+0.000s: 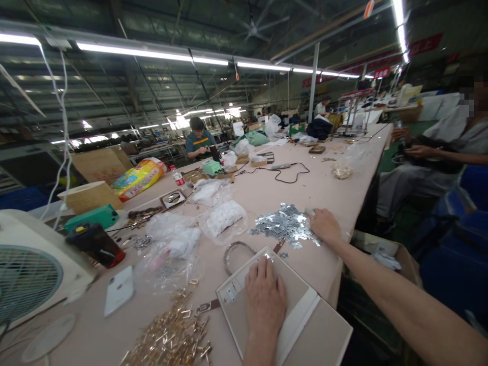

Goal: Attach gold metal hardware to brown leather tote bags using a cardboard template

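While my left hand [265, 295] lies flat, fingers together, on the one white board [295, 294], my right hand [324, 226] touches the single silver pile [282, 226] just beyond that board. I can't tell its grip. One gold pile [168, 338] sits left of the board.

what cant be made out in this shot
Head view:
Whether the right hand holds any of the silver pieces: the hand covers them.
The board under the flat left hand: palm hides it.
Cut off by the bottom edge: gold clasps.
Cut off by the left edge: fan.
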